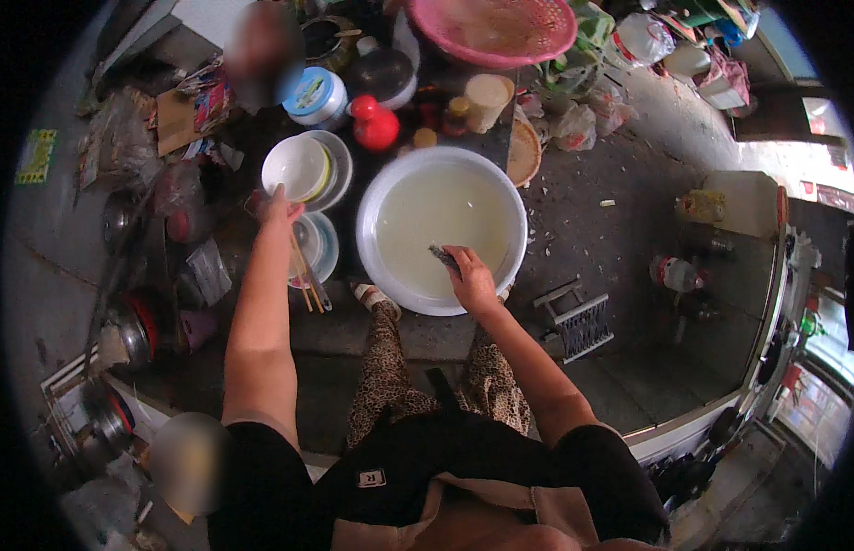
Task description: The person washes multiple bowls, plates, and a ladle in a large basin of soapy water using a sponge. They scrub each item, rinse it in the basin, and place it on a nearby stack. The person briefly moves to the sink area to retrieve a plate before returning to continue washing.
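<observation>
A wide metal basin (367, 231) filled with cloudy water stands before me. My right hand (472, 279) is over its near right part, closed on a dark grey scouring pad (443, 257). To the left, my left hand (281, 206) touches the near rim of a white bowl (294, 167), which sits on other stacked bowls and a metal dish (344, 169); whether its fingers grip the rim is not clear. Just below that hand, more bowls (327, 249) are nested together, with chopsticks (305, 279) and a spoon-like utensil lying across them.
Beyond the basin are a red bottle (376, 127), a blue-lidded tub (310, 94) and a pink plastic colander (499, 41). A folding stool (581, 325) lies at the right. Plastic bags (576, 127) and a woven tray (523, 153) are at the back right. Pots (131, 329) stand left.
</observation>
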`<state>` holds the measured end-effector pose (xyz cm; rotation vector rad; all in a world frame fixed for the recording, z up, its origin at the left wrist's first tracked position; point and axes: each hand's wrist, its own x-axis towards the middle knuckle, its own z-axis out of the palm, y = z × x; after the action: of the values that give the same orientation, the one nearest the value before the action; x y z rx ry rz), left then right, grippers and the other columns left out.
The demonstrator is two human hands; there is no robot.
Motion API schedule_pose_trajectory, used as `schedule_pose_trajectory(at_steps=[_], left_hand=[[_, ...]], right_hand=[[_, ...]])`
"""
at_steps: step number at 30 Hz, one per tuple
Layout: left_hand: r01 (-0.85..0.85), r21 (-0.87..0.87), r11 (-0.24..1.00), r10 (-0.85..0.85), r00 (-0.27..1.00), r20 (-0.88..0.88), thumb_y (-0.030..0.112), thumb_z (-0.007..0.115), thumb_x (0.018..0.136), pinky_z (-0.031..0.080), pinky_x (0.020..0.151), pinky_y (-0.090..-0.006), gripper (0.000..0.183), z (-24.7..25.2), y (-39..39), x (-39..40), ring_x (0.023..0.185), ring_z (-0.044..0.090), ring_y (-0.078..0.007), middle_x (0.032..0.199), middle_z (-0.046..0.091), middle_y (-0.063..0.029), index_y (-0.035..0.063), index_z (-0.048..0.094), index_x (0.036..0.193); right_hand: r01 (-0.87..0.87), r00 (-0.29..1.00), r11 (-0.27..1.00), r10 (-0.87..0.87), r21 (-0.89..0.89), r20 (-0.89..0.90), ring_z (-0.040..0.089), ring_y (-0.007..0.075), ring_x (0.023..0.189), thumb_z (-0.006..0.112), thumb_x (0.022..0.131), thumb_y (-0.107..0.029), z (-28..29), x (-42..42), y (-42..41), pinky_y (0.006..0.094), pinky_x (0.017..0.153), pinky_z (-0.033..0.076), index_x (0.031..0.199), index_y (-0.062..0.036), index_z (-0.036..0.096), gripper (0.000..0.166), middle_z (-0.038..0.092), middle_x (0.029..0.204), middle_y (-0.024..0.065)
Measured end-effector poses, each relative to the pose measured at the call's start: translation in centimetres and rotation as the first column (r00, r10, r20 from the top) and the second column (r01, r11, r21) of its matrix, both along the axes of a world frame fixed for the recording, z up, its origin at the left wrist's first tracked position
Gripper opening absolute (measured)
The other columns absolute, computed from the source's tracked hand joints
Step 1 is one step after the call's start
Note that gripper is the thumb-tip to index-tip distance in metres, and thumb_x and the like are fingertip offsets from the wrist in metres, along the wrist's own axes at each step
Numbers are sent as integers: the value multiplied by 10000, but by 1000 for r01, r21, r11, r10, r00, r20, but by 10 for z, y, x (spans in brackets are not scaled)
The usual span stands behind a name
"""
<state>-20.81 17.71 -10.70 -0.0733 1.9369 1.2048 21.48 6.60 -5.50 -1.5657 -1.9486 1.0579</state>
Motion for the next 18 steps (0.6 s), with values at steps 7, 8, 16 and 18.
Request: schedule_pose_trajectory(at_steps=[7, 8, 16, 18], left_hand=[[128, 133, 983, -97, 971, -219, 180, 584, 900, 547, 571, -302, 286, 91, -46, 78, 672, 604, -186, 962, 585, -103, 61, 499, 1145], [199, 173, 965, -164, 967, -196, 150, 566, 900, 537, 556, -296, 262, 91, -60, 92, 662, 597, -174, 935, 580, -88, 61, 504, 1138], [697, 70, 714, -698, 716, 0, 141, 547, 946, 528, 562, -280, 228, 52, -161, 204, 655, 595, -129, 878, 592, -31, 70, 544, 1163], [755, 2, 656, -754, 656, 38, 146, 557, 942, 528, 566, -276, 220, 47, -179, 213, 685, 605, -131, 890, 596, -37, 57, 562, 1143]], right_hand=[[87, 995, 966, -72, 245, -67, 611, 324, 957, 621, 855, -121, 64, -22, 23, 431, 787, 516, 1260, -134, 528, 417, 588, 1108, 120], [35, 999, 966, -35, 255, -5, 615, 322, 941, 598, 859, -123, 52, -21, 27, 431, 779, 518, 1238, -139, 541, 384, 589, 1087, 115], [39, 995, 993, -28, -112, 96, 622, 359, 906, 516, 875, -110, -21, 13, 21, 471, 759, 513, 1191, -183, 570, 329, 596, 1023, 142], [55, 998, 994, -52, -93, 43, 619, 361, 910, 518, 869, -103, -3, 12, 25, 464, 749, 515, 1193, -188, 568, 339, 596, 1027, 143]])
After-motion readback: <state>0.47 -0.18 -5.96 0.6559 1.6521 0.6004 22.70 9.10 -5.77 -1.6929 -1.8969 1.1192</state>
